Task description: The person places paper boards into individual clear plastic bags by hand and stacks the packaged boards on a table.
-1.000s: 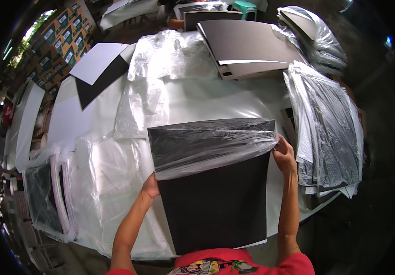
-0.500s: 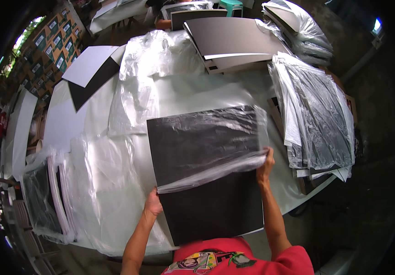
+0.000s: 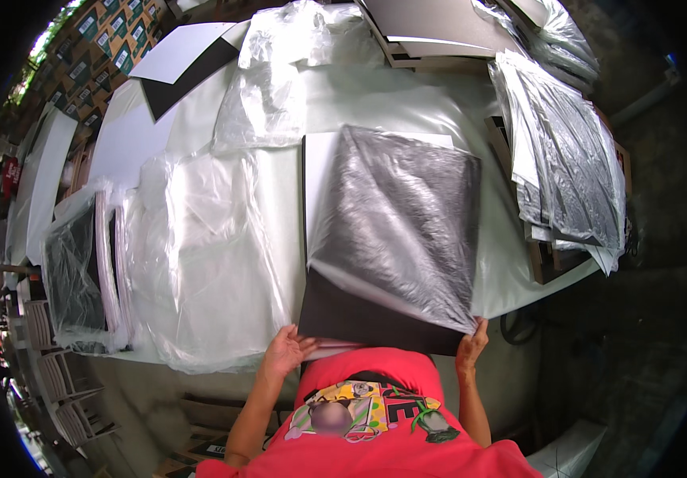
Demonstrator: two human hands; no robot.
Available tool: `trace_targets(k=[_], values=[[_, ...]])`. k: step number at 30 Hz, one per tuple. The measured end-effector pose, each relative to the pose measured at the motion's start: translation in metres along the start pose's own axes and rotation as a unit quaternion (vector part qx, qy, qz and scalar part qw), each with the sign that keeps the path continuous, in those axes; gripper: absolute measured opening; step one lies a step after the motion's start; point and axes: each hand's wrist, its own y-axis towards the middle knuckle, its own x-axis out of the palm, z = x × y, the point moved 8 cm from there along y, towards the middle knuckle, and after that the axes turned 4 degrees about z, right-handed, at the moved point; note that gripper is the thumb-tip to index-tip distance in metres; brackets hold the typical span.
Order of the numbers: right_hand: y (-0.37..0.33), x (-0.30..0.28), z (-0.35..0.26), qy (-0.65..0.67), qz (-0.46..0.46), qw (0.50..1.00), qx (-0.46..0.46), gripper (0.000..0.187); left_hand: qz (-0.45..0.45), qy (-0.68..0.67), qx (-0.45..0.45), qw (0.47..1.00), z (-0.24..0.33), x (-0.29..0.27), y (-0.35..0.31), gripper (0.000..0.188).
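In front of me lies a black sheet of board point(image 3: 375, 319), its upper part inside a clear plastic bag point(image 3: 407, 215). The bag's open edge slants from the board's left side down to its lower right corner. White board point(image 3: 323, 171) shows beneath it at the upper left. My right hand point(image 3: 472, 344) pinches the bag's edge at that lower right corner. My left hand point(image 3: 288, 350) is open beside the lower left corner, fingers stretched toward the board; whether they touch it I cannot tell.
Clear plastic bags point(image 3: 200, 255) cover the table's left side. Bagged black boards point(image 3: 80, 271) stand at the far left. A stack of bagged sheets point(image 3: 559, 151) lies on the right, grey boards point(image 3: 447, 24) at the back. White and black sheets point(image 3: 188, 72) lie at the back left.
The bag has been drawn further down the right side of the board. My right hand has moved down with its edge. My left hand has let go and moved lower. The view has shifted.
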Motion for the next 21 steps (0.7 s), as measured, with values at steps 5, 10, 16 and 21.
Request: trace_targets(k=[5,10,16,21], values=[[0.007,-0.038,-0.030,0.069,0.105,0.991,0.043,0.024,0.215,0.773,0.491,0.340,0.017,0.214,-0.013,0.078],[0.025,-0.059,-0.073,0.134,0.033,0.987,0.077,0.023,0.098,0.877,0.471,-0.016,0.004,0.246,0.122,0.076],[-0.008,-0.081,-0.002,-0.059,-0.007,0.996,0.059,0.011,0.107,0.844,0.522,0.061,0.044,0.235,0.100,0.058],[-0.079,-0.064,0.012,-0.186,-0.108,0.975,0.054,0.007,0.182,0.901,0.326,0.219,0.032,0.112,-0.005,0.061]])
